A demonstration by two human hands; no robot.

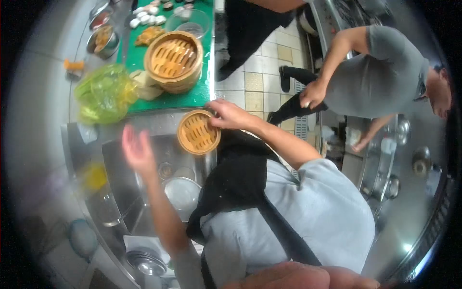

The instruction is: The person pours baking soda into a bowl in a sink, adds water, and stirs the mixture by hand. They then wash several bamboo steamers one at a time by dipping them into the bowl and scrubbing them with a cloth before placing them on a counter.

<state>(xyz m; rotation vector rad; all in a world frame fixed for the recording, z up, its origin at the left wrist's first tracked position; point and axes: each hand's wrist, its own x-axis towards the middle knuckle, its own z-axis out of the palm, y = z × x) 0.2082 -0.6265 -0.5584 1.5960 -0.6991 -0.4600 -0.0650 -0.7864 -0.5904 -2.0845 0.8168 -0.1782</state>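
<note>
My right hand (pixel 228 114) grips the rim of a small round bamboo steamer basket (pixel 198 132) with a slatted base. The basket is tilted over the metal sink's edge and nothing lies on its slats. To the left, my left hand (pixel 138 150) is raised over the sink (pixel 120 154), slightly blurred, with its fingers apart and nothing in them. Beyond the hands, a stack of larger bamboo steamers (pixel 175 62) stands on the green cutting board (pixel 192 98), its slatted top wet and shiny.
A yellow-green plastic bag (pixel 106 94) lies by the board's left corner. Metal containers (pixel 103 41) stand along the wall, and small white pieces (pixel 148 18) lie at the board's far end. A round white strainer or bowl (pixel 183 195) sits in the sink. A co-worker (pixel 375 72) stands at right.
</note>
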